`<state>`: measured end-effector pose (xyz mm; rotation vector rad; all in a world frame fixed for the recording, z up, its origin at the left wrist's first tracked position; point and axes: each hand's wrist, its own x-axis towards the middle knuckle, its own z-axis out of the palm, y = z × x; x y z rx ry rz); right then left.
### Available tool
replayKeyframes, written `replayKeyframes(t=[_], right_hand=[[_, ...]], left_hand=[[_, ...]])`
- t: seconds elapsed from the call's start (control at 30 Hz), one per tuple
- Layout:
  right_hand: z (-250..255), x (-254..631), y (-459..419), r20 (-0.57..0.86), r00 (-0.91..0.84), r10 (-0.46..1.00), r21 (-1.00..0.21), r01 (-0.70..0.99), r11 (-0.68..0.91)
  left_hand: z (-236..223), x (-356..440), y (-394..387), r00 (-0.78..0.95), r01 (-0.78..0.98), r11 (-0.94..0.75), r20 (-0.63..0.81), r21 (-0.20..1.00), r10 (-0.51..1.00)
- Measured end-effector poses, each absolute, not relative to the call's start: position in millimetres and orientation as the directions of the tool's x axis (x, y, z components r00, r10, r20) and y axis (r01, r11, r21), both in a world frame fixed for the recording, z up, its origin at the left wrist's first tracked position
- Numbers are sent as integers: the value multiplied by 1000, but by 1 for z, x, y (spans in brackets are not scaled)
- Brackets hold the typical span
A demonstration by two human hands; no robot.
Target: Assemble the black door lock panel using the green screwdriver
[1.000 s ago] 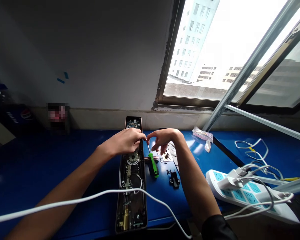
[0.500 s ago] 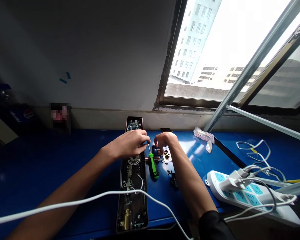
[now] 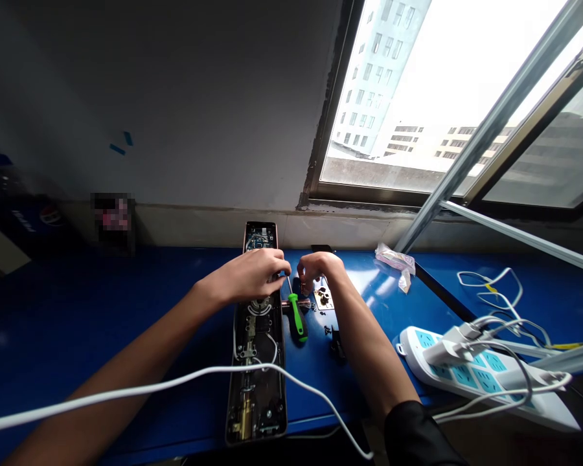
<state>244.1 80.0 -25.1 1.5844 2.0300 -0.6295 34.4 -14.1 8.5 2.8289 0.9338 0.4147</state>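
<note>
A long, dark door lock body lies opened, its circuit board, wires and brass-coloured parts exposed. Over its upper half is my left hand, fingers bent and closed near the right edge; what they hold is hidden. A green and black screwdriver lies beside the lock, its shaft reaching up close to those fingertips. To the right, my right hand points downward with fingers pinched over small dark parts; whatever is in the pinch cannot be made out. Just beside it is a light square plate with dark pieces on it.
Small black screws lie near my right forearm. A white cable crosses in front of the lock and my left forearm. On the right are a white power strip with plugs, a metal frame and a plastic bag.
The view has shifted slightly. My right hand's fingers have moved a little and stay low over the small parts. My left hand keeps its place on the lock.
</note>
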Motion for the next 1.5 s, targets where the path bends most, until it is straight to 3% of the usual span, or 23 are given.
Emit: replayKeyframes(t=[0.27, 0.47, 0.6, 0.7, 0.93, 1.2, 1.5], right_hand=[[0, 249, 64, -451, -331, 829, -234, 940, 248], [53, 248, 17, -121, -471, 874, -356, 842, 405], [63, 232, -1, 175, -625, 761, -500, 609, 616], [59, 218, -2, 271, -661, 700, -471, 543, 695], [50, 206, 3, 314, -697, 645, -434, 498, 751], [31, 203, 21, 356, -641, 680, -281, 620, 732], [18, 198, 32, 355, -651, 671, -220, 639, 737]], left_hand=[[14, 26, -10, 752, 564, -784, 231, 257, 617], [27, 0, 1, 706, 616, -734, 213, 286, 676], [35, -14, 3, 652, 693, -654, 124, 304, 748], [40, -19, 1, 619, 727, -613, 92, 311, 780], [42, -22, 1, 597, 756, -579, 39, 305, 801], [36, -27, 8, 599, 753, -576, 32, 317, 800], [36, -27, 9, 592, 759, -573, 38, 308, 805]])
